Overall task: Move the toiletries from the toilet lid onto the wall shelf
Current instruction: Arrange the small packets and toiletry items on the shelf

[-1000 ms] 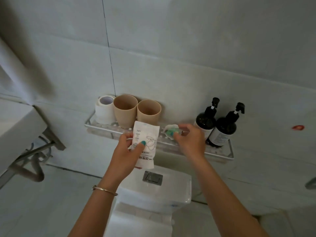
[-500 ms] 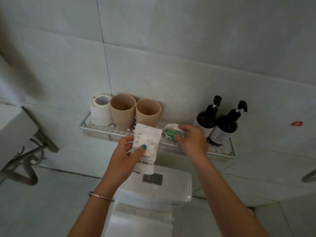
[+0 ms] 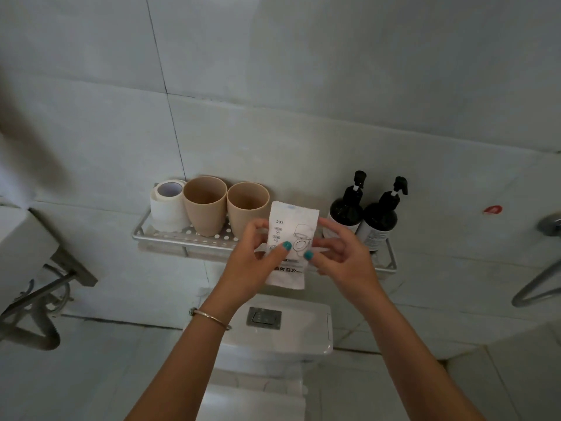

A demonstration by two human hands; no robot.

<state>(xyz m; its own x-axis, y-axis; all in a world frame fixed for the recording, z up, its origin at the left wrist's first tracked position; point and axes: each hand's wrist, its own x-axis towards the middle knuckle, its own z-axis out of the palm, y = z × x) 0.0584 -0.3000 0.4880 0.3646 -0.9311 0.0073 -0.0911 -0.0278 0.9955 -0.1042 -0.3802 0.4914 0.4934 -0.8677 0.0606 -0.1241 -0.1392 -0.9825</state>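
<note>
We hold a flat white packet (image 3: 291, 241) upright in front of the wall shelf (image 3: 182, 237), pinched between both hands' fingers (image 3: 280, 250): left hand (image 3: 252, 262), right hand (image 3: 343, 259). It looks light, floppy and slick; edge pinches suit it.

On the shelf (image 3: 170, 235), roll (image 3: 166, 208) left, two cups (image 3: 226, 206) beside it, two bottles (image 3: 362, 212) right.

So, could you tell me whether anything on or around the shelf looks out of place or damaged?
Little stands out. The paper roll, two cups and two pump bottles stand upright on the shelf. The one oddity is a small red mark on the wall tile right of the bottles.
</note>
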